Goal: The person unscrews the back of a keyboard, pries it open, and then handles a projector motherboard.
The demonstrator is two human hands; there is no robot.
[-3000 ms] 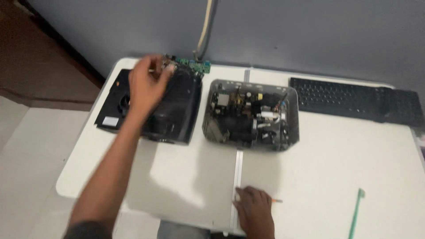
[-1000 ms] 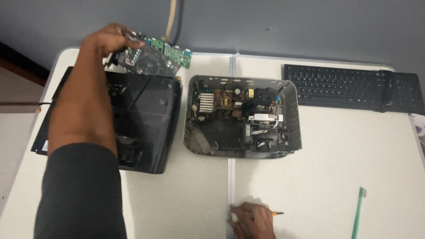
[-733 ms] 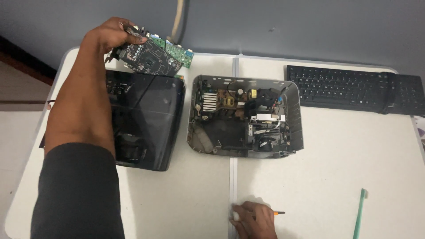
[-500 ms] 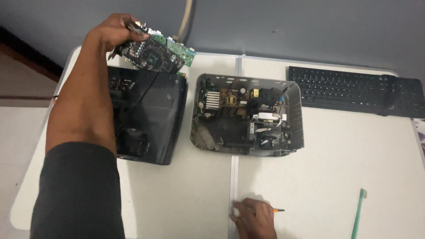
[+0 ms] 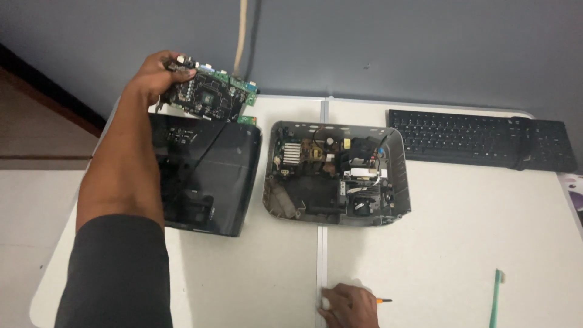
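A: What has the left hand (image 5: pixel 156 76) got?

B: Its fingers are pinched on the near-left corner of a green circuit board (image 5: pixel 209 94), which is lifted and tilted, its far end hanging over the back edge of the glossy black cover (image 5: pixel 203 176).

A: And that cover?

B: It lies flat on the white bench (image 5: pixel 461 243), directly under the left forearm, nearer the person than the board.

A: What sits to the right of that hand?

B: The open grey chassis (image 5: pixel 337 173), just beside the black cover, with a heat sink, wiring and a small fan showing inside. Farther right, well apart, lies a black keyboard (image 5: pixel 480 140).

A: The right hand (image 5: pixel 352 307)?

B: It rests on the bench at the near edge, beside the seam between the 2 bench halves. The fingers are curled, and an orange-tipped pencil (image 5: pixel 384 300) pokes out to its right. Whether they actually grip it, I cannot tell.

A: Anything else by it?

B: A green toothbrush (image 5: pixel 496 297) lies well to its right.
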